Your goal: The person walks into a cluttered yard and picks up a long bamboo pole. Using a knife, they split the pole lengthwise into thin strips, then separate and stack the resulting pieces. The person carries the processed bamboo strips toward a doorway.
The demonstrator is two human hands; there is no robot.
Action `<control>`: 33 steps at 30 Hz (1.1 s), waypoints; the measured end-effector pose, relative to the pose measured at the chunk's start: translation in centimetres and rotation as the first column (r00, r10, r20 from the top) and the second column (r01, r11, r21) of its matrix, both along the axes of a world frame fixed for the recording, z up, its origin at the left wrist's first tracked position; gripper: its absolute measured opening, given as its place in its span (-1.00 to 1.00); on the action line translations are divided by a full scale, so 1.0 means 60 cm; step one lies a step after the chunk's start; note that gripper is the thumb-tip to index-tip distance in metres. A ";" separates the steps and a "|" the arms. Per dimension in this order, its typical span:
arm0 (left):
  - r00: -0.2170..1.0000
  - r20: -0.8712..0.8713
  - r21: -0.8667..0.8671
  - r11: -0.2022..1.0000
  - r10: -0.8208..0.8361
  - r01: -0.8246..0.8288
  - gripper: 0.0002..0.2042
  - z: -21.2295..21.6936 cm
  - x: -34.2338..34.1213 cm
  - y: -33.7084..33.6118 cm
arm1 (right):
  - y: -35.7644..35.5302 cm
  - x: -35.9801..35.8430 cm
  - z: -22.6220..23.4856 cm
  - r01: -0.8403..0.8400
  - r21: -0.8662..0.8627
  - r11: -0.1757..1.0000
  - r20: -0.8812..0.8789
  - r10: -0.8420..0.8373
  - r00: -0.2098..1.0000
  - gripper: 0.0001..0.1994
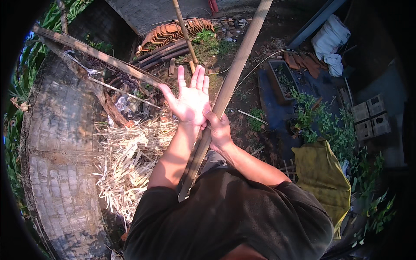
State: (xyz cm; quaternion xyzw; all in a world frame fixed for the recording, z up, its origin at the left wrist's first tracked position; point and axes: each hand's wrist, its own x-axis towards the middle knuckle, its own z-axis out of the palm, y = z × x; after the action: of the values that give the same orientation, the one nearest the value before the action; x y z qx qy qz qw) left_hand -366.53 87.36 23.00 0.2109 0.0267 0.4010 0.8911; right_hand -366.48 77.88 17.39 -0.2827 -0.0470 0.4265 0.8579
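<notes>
My left hand [191, 100] is turned palm up in bright sun, its fingers stretched out and nothing resting on it. Close beside its lower palm edge, my right hand [219, 131] is wrapped round a long brown pole [236, 69] that looks like bamboo or wood. This pole slants from the top of the view down past my body on the left. The right thumb lies near or against the left hand's edge; I cannot tell which. Below the left forearm spreads a heap of pale, thin strips [130, 162].
A brick wall [60, 164] runs along the left, with a wooden beam [91, 52] slanting over it. Stacked roof tiles [177, 32] lie ahead. To the right are a planter box [281, 80], leafy plants [320, 115], a yellow cloth [323, 177] and a white sack [331, 37].
</notes>
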 end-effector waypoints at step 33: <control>0.163 -0.986 0.161 0.326 0.023 0.931 -0.49 -0.203 0.782 0.745 | 0.749 1.036 -0.167 0.323 -0.071 0.944 -0.098 -0.328 0.939 -0.70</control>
State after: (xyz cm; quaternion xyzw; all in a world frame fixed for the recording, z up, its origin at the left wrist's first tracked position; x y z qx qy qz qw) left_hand -319.59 132.08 10.79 0.7530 0.2330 -0.1811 0.5882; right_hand -304.32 122.82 7.37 -0.2862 0.0586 0.2946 0.9099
